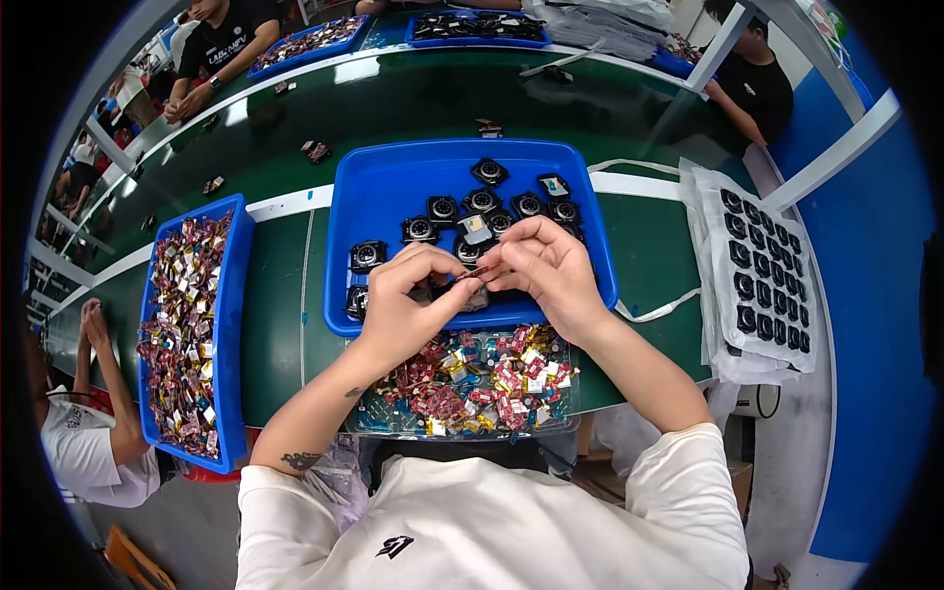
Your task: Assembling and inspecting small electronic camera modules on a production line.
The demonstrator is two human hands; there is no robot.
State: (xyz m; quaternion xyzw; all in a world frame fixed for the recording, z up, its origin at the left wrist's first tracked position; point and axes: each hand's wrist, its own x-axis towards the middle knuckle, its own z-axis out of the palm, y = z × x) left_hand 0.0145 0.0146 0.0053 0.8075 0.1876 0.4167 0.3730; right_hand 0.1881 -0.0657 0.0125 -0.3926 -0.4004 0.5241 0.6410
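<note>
Both my hands meet over the near part of a blue tray [388,187]. My left hand [413,290] pinches a small dark, thin part [474,273], which looks like a little circuit board. The fingertips of my right hand [551,273] close on the same part from the other side. Around and behind my fingers, several black watch cases [442,208] with round centres lie in the tray. One piece with a grey, flat face [476,229] rests just beyond my fingertips. Below my wrists, a heap of small red circuit boards [501,383] with white and yellow bits fills a clear tray.
At left stands a long blue tray [232,324] full of similar small boards. At right, a white sheet-lined stack [718,324] carries rows of black cases. Loose boards [315,150] lie on the green conveyor belt [413,108]. Other people sit at far left, left and far right.
</note>
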